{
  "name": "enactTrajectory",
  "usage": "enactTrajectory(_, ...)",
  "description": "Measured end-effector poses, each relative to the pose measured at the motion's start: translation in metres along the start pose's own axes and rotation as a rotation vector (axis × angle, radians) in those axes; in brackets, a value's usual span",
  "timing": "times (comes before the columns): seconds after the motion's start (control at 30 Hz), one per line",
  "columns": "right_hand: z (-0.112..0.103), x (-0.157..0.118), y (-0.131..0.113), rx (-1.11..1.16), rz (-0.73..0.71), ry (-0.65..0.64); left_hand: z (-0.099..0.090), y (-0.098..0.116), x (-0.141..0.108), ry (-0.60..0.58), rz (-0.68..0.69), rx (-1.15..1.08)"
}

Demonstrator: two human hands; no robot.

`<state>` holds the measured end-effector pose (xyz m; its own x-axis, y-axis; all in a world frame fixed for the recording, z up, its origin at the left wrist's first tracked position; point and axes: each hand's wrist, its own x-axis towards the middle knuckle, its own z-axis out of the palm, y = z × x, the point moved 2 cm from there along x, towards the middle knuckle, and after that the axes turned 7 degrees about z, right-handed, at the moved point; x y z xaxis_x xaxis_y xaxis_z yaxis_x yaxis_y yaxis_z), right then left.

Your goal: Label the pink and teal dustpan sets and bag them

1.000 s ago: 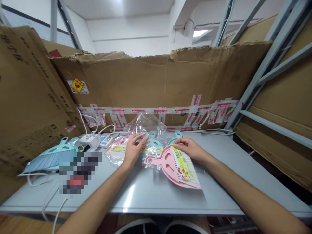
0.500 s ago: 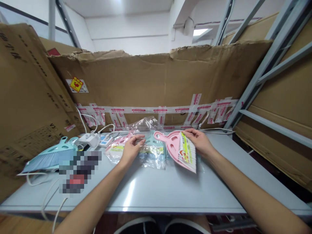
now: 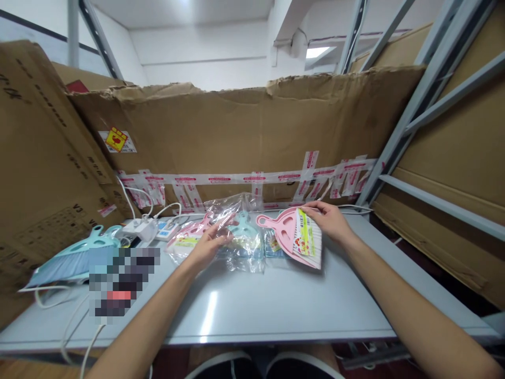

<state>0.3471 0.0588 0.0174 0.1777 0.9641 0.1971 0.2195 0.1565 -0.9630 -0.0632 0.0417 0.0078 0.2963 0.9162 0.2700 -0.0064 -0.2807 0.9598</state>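
Note:
My right hand (image 3: 329,221) grips the upper edge of a pink dustpan (image 3: 284,227), holding it tilted above the table. A white-bristled brush (image 3: 314,245) with a yellow-green label is nested in this dustpan, its bristles facing right. My left hand (image 3: 209,246) has its fingers bent at a clear plastic bag (image 3: 244,260), with film bunched around the fingertips. Through the film shows a teal dustpan set (image 3: 242,229). Left of it lies a wrapped pink dustpan set (image 3: 189,231), partly behind my left hand. Another blue, labelled packet (image 3: 273,246) is partly covered by the held dustpan.
An unwrapped teal dustpan with a blue brush (image 3: 79,255) lies at the left, beside a pixelated dark object (image 3: 126,281). Plugs and a power strip (image 3: 165,230) with white cables sit behind. A taped cardboard wall (image 3: 221,137) backs the grey table (image 3: 284,305); metal shelf posts (image 3: 398,134) stand right.
The pink dustpan has shifted slightly up and right in my right hand, uncovering more of the blue packet. Plastic film is now raised about my left fingers. The camera view has turned slightly.

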Motion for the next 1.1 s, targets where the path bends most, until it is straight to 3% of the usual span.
enactTrajectory(0.1,0.003,-0.005,-0.008,-0.033,0.008,-0.064,-0.003,0.002,0.002,-0.044,0.095,0.134)
enactTrajectory(0.3,0.013,-0.012,-0.007,0.111,0.215,-0.228,-0.004,0.021,0.004,-0.023,0.658,0.427)
enactTrajectory(0.47,0.025,-0.018,-0.003,0.259,0.383,-0.341,0.0,0.027,-0.008,-0.044,0.896,0.7)
enactTrajectory(0.67,0.026,-0.015,0.002,0.339,0.453,-0.38,0.004,0.02,-0.016,-0.094,0.962,0.745)
enactTrajectory(0.83,0.014,-0.008,0.006,0.325,0.415,-0.329,0.01,0.029,-0.015,-0.024,1.069,0.8)
enactTrajectory(0.93,0.016,-0.011,0.004,0.283,0.429,-0.391,0.015,0.035,-0.015,0.014,1.099,0.847)
enactTrajectory(1.1,0.027,-0.021,-0.001,0.186,0.412,-0.505,0.018,0.035,-0.016,0.06,1.037,0.844)
